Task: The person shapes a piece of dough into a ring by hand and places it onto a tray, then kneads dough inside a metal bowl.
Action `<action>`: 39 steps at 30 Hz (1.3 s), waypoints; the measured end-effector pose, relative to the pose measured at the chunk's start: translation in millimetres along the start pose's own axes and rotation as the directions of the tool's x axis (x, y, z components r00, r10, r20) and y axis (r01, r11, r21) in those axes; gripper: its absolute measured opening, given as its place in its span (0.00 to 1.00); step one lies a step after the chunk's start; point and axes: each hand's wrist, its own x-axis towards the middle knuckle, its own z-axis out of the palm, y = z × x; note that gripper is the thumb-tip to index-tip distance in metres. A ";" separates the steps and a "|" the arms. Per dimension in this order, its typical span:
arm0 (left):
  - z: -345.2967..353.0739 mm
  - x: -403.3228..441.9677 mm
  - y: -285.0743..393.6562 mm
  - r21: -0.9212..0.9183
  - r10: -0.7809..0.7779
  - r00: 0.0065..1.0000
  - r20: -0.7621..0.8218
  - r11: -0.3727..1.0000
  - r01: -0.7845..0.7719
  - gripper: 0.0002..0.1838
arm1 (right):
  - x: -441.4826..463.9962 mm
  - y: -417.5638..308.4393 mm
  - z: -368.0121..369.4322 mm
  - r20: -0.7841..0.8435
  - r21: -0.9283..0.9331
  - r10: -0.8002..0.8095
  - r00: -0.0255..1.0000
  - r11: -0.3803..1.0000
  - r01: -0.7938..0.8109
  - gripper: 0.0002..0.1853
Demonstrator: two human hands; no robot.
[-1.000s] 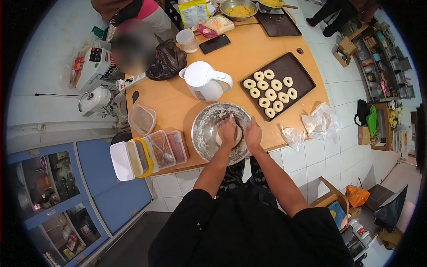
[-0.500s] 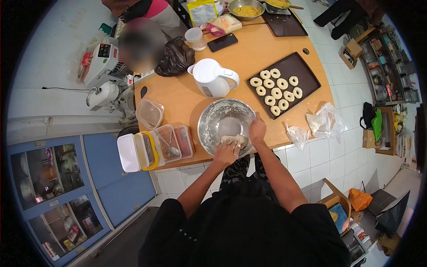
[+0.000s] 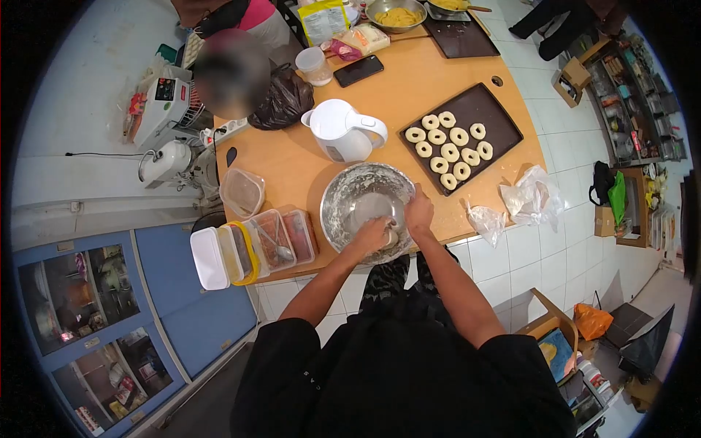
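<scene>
A metal mixing bowl (image 3: 337, 201) sits at the table's near edge, its inner wall smeared with flour and dough. Down inside it, my left hand (image 3: 373, 233) is closed on a pale lump of dough (image 3: 393, 238), much of which the fingers hide. My right hand (image 3: 419, 212) grips the bowl's right rim. Just beyond the bowl stands a white electric kettle (image 3: 337, 131). To the right, a dark baking tray (image 3: 491, 117) bears several ring-shaped pieces of dough (image 3: 450, 152).
Plastic containers (image 3: 273, 237) stand left of the bowl. Plastic bags (image 3: 531, 197) lie at the right edge. Farther back are a black bag (image 3: 283, 98), a jar (image 3: 314, 67), a phone (image 3: 358, 71) and another dark tray (image 3: 467, 40). Another person (image 3: 266, 29) is at the far left.
My left hand has curled in and pressed farther around the dough, which shows less now. My right hand stays on the rim. The view has shifted slightly.
</scene>
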 end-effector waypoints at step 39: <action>6.1 77.2 -8.4 -0.017 -0.323 0.823 -0.467 0.934 0.356 0.22 | 4.5 6.7 0.9 0.047 0.009 -0.098 0.994 0.995 0.098 0.12</action>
